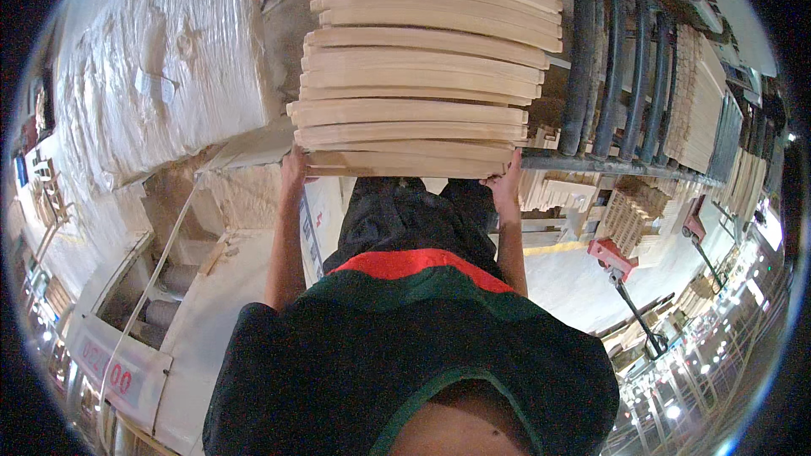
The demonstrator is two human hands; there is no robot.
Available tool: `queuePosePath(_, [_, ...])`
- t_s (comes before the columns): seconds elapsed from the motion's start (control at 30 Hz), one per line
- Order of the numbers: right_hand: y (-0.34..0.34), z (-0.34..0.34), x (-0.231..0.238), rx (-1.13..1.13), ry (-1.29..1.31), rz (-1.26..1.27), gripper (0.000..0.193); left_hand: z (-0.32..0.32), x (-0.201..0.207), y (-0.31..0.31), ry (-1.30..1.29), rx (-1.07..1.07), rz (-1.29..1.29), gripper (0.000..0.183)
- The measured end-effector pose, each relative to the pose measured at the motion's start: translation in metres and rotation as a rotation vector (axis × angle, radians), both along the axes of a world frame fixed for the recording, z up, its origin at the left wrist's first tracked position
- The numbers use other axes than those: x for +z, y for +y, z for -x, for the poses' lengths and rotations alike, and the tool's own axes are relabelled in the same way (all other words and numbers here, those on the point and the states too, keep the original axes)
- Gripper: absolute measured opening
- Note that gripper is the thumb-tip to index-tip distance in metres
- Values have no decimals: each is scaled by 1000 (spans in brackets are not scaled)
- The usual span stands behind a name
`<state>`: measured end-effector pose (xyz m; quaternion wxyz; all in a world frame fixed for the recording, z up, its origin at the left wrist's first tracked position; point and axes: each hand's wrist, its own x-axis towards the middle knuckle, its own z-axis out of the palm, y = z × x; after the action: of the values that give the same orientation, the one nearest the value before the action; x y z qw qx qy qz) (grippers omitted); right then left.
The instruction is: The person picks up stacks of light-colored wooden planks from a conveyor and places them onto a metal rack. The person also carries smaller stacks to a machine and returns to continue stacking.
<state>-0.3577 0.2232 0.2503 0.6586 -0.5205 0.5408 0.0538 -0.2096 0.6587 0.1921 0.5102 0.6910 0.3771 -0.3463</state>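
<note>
Light wooden boards (431, 74) stand packed in a row in front of me, their long edges running left to right. Some boards stick out further than others at the ends. At the left end of the nearest board (414, 160), my left hand (295, 167) is closed, fingers bent toward its lower corner. My right hand (508, 184) grips the opposite end, its fingertips curled under the near edge. The far sides of the boards are out of sight.
A pile wrapped in clear plastic film (169, 76) is at the left. Dark rollers (610, 67) of a conveyor run off to the right, with more stacked wood (697, 97) beyond. Red-headed pallet jack handles (612, 258) stand at the right. A machine housing (127, 363) sits lower left.
</note>
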Motion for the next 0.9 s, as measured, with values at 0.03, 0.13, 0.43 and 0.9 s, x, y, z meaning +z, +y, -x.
queuePosePath(0.03, [0, 0, -3, -22, 24, 16, 69, 0, 11, -3, 25, 53, 18, 64])
queuePosePath(0.13, [-12, -6, -15, -30, 27, 76, 61, -9, 30, -22, -45, -10, -80, 59])
queuePosePath(0.43, [-10, -1, -21, 6, 61, 234, 74, 0, 39, -30, -310, -200, -282, 50])
queuePosePath(0.9, [3, 6, -11, -317, -288, -169, 62, 4, 36, -64, -352, 1097, 521, 46])
